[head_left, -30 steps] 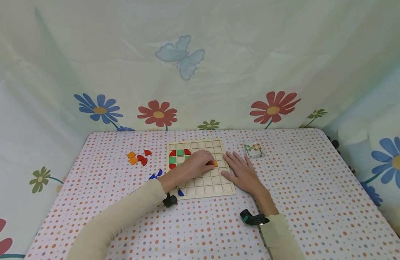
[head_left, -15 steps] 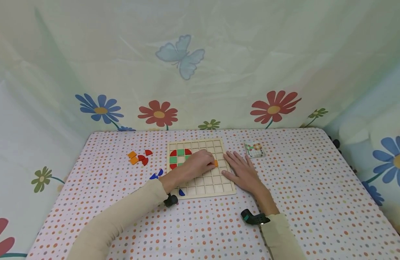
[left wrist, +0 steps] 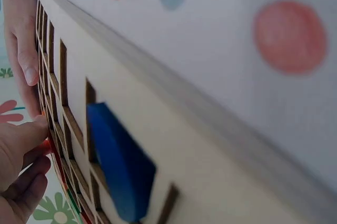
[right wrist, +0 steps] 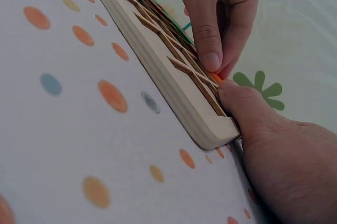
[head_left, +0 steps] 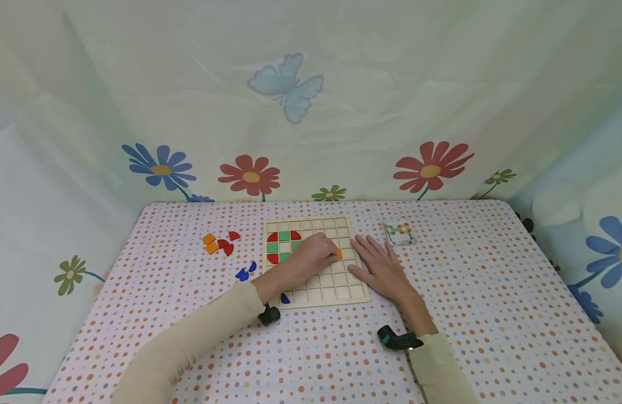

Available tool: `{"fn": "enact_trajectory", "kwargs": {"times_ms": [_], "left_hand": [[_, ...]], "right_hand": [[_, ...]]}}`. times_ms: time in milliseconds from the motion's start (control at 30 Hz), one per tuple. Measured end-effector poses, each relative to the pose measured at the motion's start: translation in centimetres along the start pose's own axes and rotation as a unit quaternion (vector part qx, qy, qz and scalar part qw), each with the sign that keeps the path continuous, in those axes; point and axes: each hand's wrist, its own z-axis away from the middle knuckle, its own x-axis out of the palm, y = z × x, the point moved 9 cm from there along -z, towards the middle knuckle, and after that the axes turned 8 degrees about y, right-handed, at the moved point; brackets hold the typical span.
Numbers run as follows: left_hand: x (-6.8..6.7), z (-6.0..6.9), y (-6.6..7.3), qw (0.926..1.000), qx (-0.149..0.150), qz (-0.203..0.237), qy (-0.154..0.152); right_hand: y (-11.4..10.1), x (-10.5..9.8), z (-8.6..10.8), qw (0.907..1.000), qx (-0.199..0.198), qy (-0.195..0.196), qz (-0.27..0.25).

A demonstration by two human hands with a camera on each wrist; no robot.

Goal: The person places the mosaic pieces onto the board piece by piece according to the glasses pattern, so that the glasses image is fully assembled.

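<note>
In the head view, the left arm slants in from the lower left, its beige sleeve (head_left: 204, 325) bent, with the left hand (head_left: 309, 259) reaching over the middle of the wooden grid board (head_left: 325, 304). Its fingers curl downward, thumb and fingertips pinching an orange tile (head_left: 339, 254) at the board's right side, right of the frame's centre. The right arm slants in from the lower right; the right hand (head_left: 382, 272) lies back upward, fingers straight and spread, thumb against the board's right edge. A blue piece (left wrist: 121, 166) tilts near the board's bottom edge, below the left wrist.
</note>
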Motion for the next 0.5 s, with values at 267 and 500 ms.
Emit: {"fn": "enact_trajectory", "kwargs": {"times_ms": [267, 500], "left_hand": [[0.02, 0.08, 0.45, 0.9988, 0.006, -0.046, -0.018], [-0.51, 0.51, 0.94, 0.9953, 0.013, -0.088, -0.038]], "right_hand": [[0.09, 0.26, 0.19, 1.0, 0.0, 0.002, 0.0], [0.07, -0.01, 0.1, 1.0, 0.003, 0.0, 0.009]]}}
